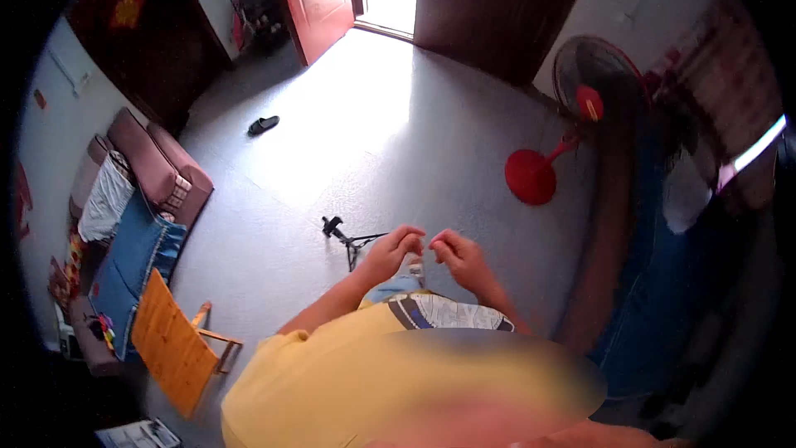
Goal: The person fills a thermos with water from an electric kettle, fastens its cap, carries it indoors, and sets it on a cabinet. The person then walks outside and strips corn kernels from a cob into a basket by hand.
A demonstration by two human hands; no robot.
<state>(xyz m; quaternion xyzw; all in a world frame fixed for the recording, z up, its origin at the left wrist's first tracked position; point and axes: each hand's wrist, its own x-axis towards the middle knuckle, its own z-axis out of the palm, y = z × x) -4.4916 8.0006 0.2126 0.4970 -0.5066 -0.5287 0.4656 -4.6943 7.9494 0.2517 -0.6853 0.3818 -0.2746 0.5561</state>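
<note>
My left hand [396,250] is raised in front of my yellow shirt [332,365], its fingers curled toward the other hand. Facing it, a small gap away, my right hand [458,257] has its fingers bent in. Whether anything small sits between the fingertips of either hand cannot be made out. Just left of my left hand, a black tripod [338,231] stands on the grey floor, partly hidden by my hand and forearm.
A wooden folding table [174,344] is at the lower left beside a sofa [186,166] with blue cloth. One black slipper [264,125] lies on the floor. A red fan [531,177] stands at right, near a blue-covered bed [638,307]. A red door [319,0] is open ahead.
</note>
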